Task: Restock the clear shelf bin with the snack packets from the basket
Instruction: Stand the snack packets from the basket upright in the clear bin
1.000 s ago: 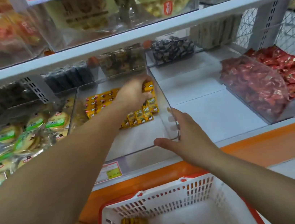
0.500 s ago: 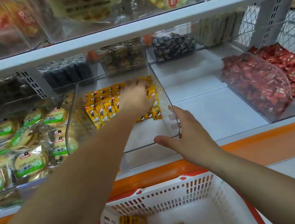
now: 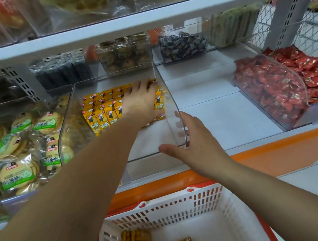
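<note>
I am seeing the clear plastic shelf bin standing open over its low front lip, its front floor lying bare before the yellow snack packets. The left hand and forearm are crossing that opening, the right hand is gripping its front right corner, and the white upper shelf board is capping the headroom.
</note>
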The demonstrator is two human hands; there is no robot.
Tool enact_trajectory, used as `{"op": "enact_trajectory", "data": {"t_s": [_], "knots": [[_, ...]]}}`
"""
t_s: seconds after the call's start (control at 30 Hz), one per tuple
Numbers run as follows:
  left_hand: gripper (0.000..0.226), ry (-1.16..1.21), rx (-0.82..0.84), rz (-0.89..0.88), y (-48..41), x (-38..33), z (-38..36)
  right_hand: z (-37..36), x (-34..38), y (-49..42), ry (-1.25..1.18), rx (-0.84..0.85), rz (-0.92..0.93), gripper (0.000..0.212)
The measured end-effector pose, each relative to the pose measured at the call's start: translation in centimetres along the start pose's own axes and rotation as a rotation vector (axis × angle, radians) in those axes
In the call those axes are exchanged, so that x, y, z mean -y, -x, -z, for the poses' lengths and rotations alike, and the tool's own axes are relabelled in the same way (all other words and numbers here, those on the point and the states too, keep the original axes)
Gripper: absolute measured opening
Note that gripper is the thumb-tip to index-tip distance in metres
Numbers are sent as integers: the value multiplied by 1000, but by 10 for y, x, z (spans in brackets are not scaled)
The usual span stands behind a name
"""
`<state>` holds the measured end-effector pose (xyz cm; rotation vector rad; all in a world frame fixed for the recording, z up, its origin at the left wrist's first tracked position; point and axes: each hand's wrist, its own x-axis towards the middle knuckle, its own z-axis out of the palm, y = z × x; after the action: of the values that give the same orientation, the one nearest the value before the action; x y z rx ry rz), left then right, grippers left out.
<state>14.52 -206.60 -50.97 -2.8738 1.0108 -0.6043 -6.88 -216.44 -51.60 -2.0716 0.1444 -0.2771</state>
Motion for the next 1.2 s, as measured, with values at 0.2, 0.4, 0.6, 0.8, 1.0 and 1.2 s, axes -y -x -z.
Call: {"op": "enact_trajectory", "data": {"t_s": [0.2,0.4,0.6,0.8,1.0,1.2], "knots": [[105,90,129,22,-1,-2,24,1,5,3,48,-2,-20,90],[50,482,102,107,60,3,110,8,25,16,410,-118,12,92],[17,506,465,-116,198,-6,140,39,13,58,462,62,-3,56],[31,244,838,-229,268,-35,58,30,-47,107,883,907,-206,64],[34,418,929,21,319,-68,-45,-30,-140,134,859,988,-383,67],[54,646,1049,250,367,-89,-127,-120,-221,165,650,907,-512,63]]}}
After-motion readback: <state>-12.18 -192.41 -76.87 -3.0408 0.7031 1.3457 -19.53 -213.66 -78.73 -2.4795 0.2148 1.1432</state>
